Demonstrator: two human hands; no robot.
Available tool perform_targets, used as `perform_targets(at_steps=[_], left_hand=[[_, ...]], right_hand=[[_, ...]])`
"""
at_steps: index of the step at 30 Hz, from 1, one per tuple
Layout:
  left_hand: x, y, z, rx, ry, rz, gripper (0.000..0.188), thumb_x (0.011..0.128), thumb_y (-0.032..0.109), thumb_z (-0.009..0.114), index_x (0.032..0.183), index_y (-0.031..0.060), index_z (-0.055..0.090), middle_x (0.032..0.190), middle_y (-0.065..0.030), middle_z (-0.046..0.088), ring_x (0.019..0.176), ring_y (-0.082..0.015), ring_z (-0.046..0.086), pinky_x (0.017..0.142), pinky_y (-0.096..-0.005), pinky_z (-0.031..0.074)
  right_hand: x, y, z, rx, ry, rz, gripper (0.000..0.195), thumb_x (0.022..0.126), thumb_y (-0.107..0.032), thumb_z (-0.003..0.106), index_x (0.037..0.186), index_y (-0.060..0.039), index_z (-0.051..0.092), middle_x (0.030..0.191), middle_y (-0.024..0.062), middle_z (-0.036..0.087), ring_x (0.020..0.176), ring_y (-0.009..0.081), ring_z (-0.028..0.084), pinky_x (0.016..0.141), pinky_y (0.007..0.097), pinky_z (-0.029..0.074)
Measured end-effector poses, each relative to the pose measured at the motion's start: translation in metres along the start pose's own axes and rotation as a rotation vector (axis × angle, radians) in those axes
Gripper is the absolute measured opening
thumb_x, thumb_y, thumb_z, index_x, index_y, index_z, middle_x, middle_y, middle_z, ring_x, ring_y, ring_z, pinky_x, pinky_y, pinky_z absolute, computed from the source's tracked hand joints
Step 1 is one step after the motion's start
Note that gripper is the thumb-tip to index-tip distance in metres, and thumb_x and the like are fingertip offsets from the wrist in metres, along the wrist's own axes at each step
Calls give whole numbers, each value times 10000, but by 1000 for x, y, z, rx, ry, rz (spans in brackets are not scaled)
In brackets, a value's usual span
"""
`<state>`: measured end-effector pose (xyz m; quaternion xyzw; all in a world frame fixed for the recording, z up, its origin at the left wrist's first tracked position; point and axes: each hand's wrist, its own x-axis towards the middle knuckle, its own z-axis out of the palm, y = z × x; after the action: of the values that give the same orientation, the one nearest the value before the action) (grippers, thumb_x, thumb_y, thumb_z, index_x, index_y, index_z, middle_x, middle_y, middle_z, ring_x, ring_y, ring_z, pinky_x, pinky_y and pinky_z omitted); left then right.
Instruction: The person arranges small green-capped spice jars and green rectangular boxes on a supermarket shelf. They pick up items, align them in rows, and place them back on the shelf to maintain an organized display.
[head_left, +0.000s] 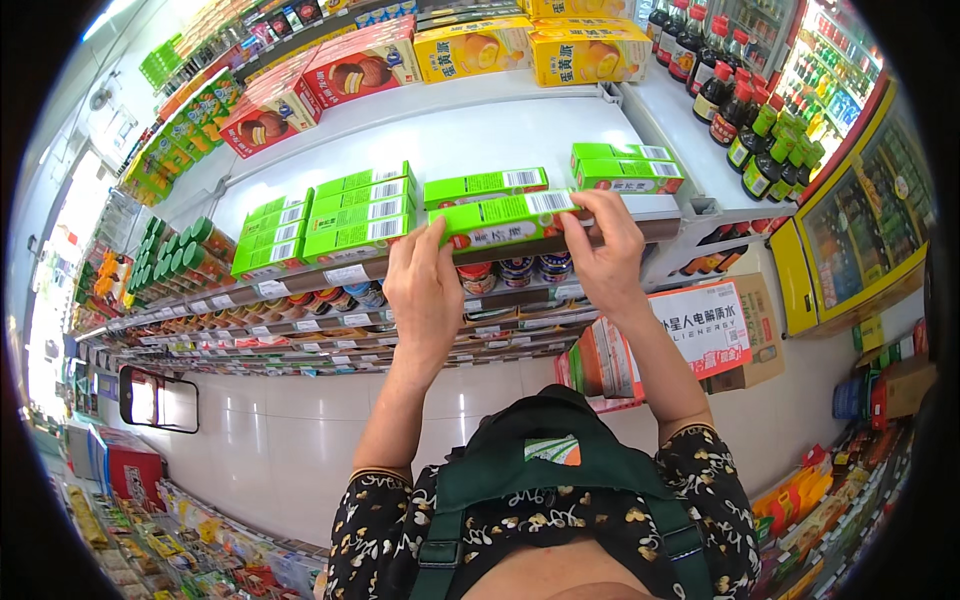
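Observation:
A long green carton (502, 219) is held at its two ends, at the front edge of the white top shelf (480, 124). My left hand (426, 289) grips its left end and my right hand (606, 251) its right end. Just behind it another green carton (486, 186) lies on the shelf. Left of my left hand stand rows of matching green cartons (361, 214), with a further group (271, 234) beyond them. To the right sits a small stack of green cartons (626, 166). Whether the held carton touches the shelf, I cannot tell.
Yellow snack boxes (474, 51) and red snack boxes (360, 71) line the back. Dark sauce bottles (724, 105) stand at right, green-lidded jars (199, 247) at left. Jars (515, 270) fill the shelf below. On the floor are a printed carton (705, 326) and a black-framed stand (159, 399).

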<state>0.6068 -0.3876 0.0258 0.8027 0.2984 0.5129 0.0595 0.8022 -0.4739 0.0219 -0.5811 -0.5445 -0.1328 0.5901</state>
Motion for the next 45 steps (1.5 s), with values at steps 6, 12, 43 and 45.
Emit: perform_targets(at_steps=[6, 12, 43, 45], left_hand=[[18, -17, 20, 308, -57, 33, 207, 810, 3, 630, 1009, -5, 685, 970, -167, 676, 918, -312, 571, 835, -425, 419], [25, -6, 44, 477, -21, 47, 246, 783, 42, 667, 1028, 32, 692, 1022, -146, 646, 988, -327, 538, 870, -438, 375], [-24, 48, 13, -226, 54, 26, 451, 763, -103, 725, 1201, -19, 660, 933, -127, 679, 742, -184, 640, 675, -297, 527], [-41, 35, 3, -167, 23, 1, 434, 769, -100, 719, 1191, -14, 665, 947, -132, 684, 740, -185, 643, 671, -299, 525]], right_hand=[[12, 20, 29, -75, -28, -42, 194, 819, -5, 684, 1001, 31, 627, 943, 171, 644, 864, 348, 638, 752, 428, 505], [5, 41, 33, -260, -49, -156, 229, 834, -63, 667, 1038, 31, 624, 1122, 205, 587, 1003, 383, 578, 867, 476, 453], [-13, 2, -77, -43, -49, 144, 242, 857, 7, 674, 1091, 40, 621, 904, 70, 591, 707, 106, 537, 624, 248, 433], [-27, 2, -55, 28, -87, 107, 270, 834, 40, 688, 1097, 28, 627, 905, 87, 594, 678, 133, 549, 612, 258, 464]])
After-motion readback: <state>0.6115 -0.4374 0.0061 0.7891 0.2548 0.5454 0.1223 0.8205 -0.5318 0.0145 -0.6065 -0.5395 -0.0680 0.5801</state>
